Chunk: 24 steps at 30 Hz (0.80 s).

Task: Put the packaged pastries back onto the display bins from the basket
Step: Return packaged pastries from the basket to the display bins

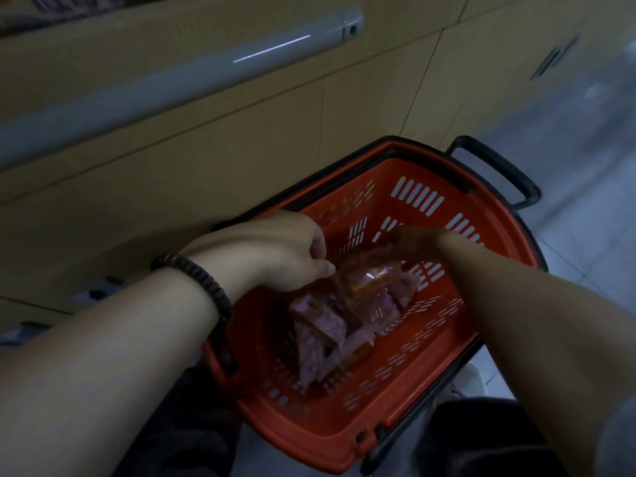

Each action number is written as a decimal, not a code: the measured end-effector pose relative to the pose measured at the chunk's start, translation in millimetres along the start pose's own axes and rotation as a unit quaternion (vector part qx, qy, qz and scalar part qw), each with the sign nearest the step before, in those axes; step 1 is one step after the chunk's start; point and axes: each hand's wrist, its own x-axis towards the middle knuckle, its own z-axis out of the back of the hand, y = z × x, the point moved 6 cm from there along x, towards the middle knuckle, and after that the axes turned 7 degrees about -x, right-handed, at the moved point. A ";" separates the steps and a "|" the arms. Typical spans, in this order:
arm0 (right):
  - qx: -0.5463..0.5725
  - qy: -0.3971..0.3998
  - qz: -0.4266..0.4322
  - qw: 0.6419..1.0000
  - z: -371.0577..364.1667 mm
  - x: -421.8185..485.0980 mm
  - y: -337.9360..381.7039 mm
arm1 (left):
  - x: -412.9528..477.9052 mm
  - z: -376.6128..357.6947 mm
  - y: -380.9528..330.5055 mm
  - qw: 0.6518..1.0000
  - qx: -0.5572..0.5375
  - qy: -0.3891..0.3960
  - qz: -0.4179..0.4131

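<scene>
the red basket sat on the pale tiled floor, just beside a tan cabinet front with a grey rail running across it. its black handle lay folded out at the far end. the packaged pastries, pinkish pieces in clear wrappers with orange edging, lay heaped in the middle of the basket's bottom. both arms reached down into the basket. the left grip, a dark beaded bracelet on its wrist, had its fingers curled and pinched the top edge of the nearest wrapper. the right grip lay dim and blurred over the far corner of the heap, touching a wrapper; whether its fingers had closed on it could not be told. dark trousers showed at the near edge.
</scene>
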 end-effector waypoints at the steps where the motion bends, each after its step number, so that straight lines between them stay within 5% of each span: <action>1: 0.030 -0.013 0.017 0.999 -0.1 1.8 10.4 | 0.7 0.1 1.3 1.000 -0.003 0.000 0.003; 10: 0.112 -0.030 0.027 0.993 -50.0 48.2 54.5 | 6.2 -2.2 6.0 1.000 -0.013 0.009 0.010; 18: 0.095 -0.028 0.004 0.995 -81.0 125.9 -5.2 | 2.9 0.6 23.2 0.999 -0.030 0.005 0.014; 24: 0.162 0.004 0.057 0.985 -64.7 70.1 46.6 | 6.8 3.2 25.9 0.999 -0.039 0.000 0.025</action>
